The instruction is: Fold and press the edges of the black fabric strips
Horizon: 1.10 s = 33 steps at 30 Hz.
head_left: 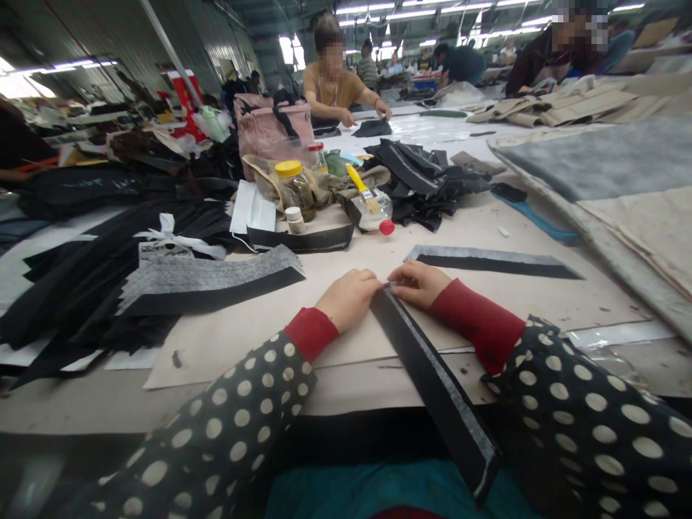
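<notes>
A long black fabric strip (427, 367) with a grey band along it runs from my fingertips down over the table's front edge. Its far end is pinched by my left hand (354, 294) on one side and my right hand (419, 283) on the other, fingers closed close together. Beyond my right hand lies another black and grey strip (497, 261), flat on the table. To the left of my left hand rests a fanned stack of similar grey and black strips (216, 277).
Black fabric pieces (70, 281) pile up at the left. Behind my hands are a yellow-lidded jar (295, 191), a yellow-handled brush (363, 189), a clear bottle with a red cap (378, 213) and a face mask (253, 209). A person (335, 83) works across the table.
</notes>
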{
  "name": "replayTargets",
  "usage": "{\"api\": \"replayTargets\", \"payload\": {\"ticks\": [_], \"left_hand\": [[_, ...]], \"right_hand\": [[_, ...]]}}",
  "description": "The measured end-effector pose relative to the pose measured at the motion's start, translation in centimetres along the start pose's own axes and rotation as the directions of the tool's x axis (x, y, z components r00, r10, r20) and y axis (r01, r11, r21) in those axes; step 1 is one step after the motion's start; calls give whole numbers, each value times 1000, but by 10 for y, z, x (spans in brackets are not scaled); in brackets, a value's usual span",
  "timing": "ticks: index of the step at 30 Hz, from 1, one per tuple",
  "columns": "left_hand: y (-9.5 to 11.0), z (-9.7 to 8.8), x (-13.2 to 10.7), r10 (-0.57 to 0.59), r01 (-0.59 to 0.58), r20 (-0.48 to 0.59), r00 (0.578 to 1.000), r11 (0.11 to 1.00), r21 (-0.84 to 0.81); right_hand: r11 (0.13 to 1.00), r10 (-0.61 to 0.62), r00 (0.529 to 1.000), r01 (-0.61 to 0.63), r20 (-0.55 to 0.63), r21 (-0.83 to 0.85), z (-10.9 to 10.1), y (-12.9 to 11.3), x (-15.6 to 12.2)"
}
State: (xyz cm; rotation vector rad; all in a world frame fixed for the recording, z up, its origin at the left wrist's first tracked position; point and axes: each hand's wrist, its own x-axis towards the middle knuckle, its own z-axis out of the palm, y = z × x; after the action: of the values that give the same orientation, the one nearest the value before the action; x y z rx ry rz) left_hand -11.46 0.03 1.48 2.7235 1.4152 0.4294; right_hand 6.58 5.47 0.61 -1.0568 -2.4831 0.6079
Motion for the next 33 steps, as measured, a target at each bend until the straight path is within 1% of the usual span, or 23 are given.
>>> {"api": "replayTargets", "payload": {"ticks": [3, 5, 9, 13, 16, 21, 25, 27, 30, 33], "left_hand": [[4, -3, 1, 25, -29, 57, 998, 997, 78], [4, -2, 0, 8, -11, 45, 999, 997, 71], [0, 0, -3, -34, 34, -9, 999, 999, 0], [-1, 1, -3, -38, 38, -1, 999, 999, -3], [2, -1, -3, -26, 25, 25, 999, 999, 47], [11, -5, 1, 23, -46, 108, 994, 976, 211], [15, -6, 1, 35, -77, 164, 986, 963, 259], [13, -5, 0, 43, -81, 155, 987, 965, 250], [10, -4, -2, 60, -87, 120, 991, 969, 232], [9, -3, -2, 48, -70, 99, 994, 970, 235]], "right_hand": [[1000, 1, 1000, -1, -8, -22, 1, 0, 0], [999, 7, 1000, -7, -6, -37, 0, 0, 0], [998, 25, 1000, -25, 6, -55, -1, -2, -1], [996, 47, 999, -45, 17, -82, -3, -5, -2], [994, 56, 998, -53, 28, -98, -4, -6, -2], [992, 62, 996, -55, 61, -118, -7, -5, -4], [990, 8, 998, 0, 56, -138, -6, -4, -8], [988, -16, 999, 21, 36, -153, -4, -3, -11], [986, -11, 1000, 13, 12, -167, -2, -4, -16], [986, -1, 1000, 2, 8, -169, -1, -7, -17]]}}
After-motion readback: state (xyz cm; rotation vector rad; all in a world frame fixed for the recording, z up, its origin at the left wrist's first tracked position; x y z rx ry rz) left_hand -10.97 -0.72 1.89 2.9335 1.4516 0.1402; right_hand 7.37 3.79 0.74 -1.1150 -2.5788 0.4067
